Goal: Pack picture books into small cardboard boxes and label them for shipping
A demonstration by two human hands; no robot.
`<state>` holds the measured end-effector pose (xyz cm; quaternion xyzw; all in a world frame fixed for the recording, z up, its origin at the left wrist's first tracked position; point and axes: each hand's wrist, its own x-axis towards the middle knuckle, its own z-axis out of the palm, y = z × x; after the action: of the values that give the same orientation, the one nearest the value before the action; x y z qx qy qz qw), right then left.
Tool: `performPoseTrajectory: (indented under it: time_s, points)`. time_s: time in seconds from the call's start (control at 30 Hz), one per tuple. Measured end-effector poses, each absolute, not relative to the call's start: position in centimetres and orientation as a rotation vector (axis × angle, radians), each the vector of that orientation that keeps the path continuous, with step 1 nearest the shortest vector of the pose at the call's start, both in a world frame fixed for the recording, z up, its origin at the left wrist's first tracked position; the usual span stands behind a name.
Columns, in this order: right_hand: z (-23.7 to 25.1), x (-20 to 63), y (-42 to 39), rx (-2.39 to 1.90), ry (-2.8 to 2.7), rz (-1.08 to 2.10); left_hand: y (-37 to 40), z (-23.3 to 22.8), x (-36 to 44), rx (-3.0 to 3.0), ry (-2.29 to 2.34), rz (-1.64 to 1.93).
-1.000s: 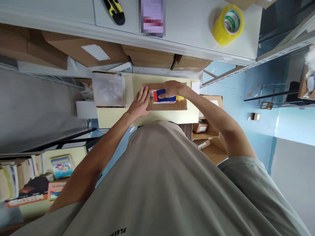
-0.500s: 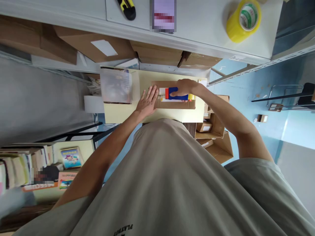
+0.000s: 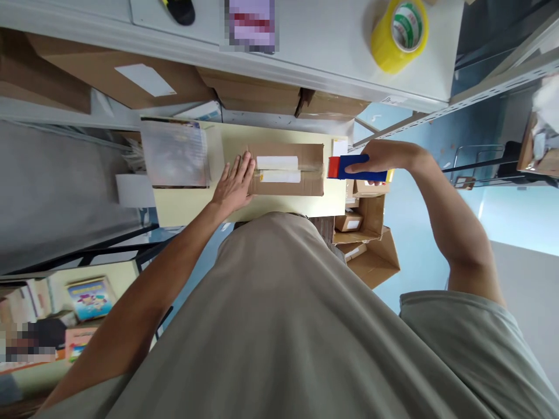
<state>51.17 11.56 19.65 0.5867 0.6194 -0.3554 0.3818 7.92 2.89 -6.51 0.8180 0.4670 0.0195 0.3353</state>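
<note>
A closed cardboard box lies on the pale yellow tabletop, with two white strips along its middle seam. My left hand rests flat against the box's left end, fingers stretched out. Past the right end of the box, my right hand grips a blue and red tape dispenser, its red end facing the box. A bit of yellow shows at the dispenser's far end, partly covered by my fingers.
A plastic-wrapped printed stack lies left on the tabletop. Above, a grey shelf bears a yellow tape roll and a dark-handled cutter. Open cartons stand below right; books lie at lower left.
My right hand has moved the tape dispenser rightward, from over the box to beyond its right end. My left hand stays on the box. The whole view has shifted somewhat.
</note>
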Motion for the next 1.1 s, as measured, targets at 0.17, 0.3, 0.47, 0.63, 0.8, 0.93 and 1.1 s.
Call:
performPoseTrajectory:
  time_s: [0.17, 0.3, 0.47, 0.63, 0.8, 0.93, 1.1]
  points:
    - [19.6, 53.6, 10.9, 1.53, 1.558, -0.865, 3.0, -6.1, 9.6, 2.127, 1.181, 0.066]
    - [19.7, 55.4, 10.3, 1.552, 1.518, -0.94, 2.7, -5.8, 11.0, 2.116, 1.152, 0.053]
    - [19.6, 56.9, 8.9, 1.59, 1.481, -0.997, 2.4, -6.2, 11.0, 2.085, 1.177, 0.043]
    - [18.1, 58.1, 7.6, 1.658, 1.461, -1.038, 2.6, -6.9, 9.9, 2.083, 1.188, 0.013]
    - [14.1, 57.9, 7.2, 1.693, 1.463, -0.995, 2.5, -6.9, 10.3, 2.113, 1.185, -0.022]
    - [11.1, 56.1, 6.7, 1.625, 1.552, -0.869, 2.3, -6.9, 11.2, 2.134, 1.159, -0.014]
    - [10.1, 52.6, 4.4, 1.652, 1.657, -0.63, 2.0, -7.5, 12.2, 2.146, 1.133, 0.088]
